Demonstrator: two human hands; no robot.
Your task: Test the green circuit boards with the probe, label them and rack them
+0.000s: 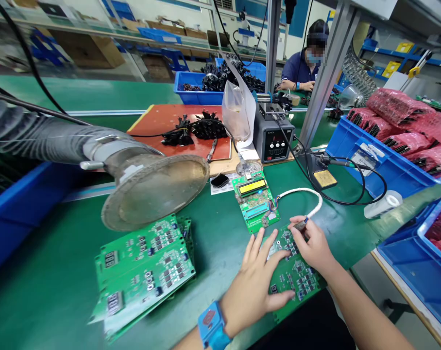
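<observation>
My left hand lies with spread fingers over a green circuit board near the table's front edge, a blue band around its wrist. Pinched in my right hand is a small dark connector on a white sleeved cable, its tip at the board's upper edge. That cable runs to a green programmer board with a yellow display and a teal socket, just beyond my fingers. To the left rests a stack of similar circuit boards with small digit displays.
A fume hose with a wide hood hangs over the left side. Behind stand a soldering station, an iron stand with yellow sponge and a blue bin of cables. Pink-wrapped packs fill a blue bin at right. A co-worker sits opposite.
</observation>
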